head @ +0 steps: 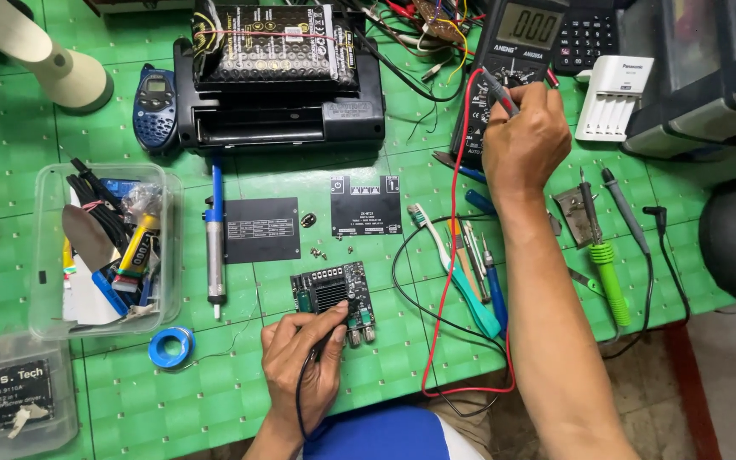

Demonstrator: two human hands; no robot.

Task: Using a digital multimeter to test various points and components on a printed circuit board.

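- Clear tub [44, 255] on counter [215, 400]: black cables, tubes, tools.
- Left hand [304, 358] pinches black probe on circuit board [334, 294].
- Right hand [526, 140] grips red probe at multimeter [517, 51].

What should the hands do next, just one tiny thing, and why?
Probably bring the right hand with its red probe down from the multimeter to the circuit board. The left hand already presses a black probe onto the board, while the red one sits up by the meter's dial, touching nothing on the board.
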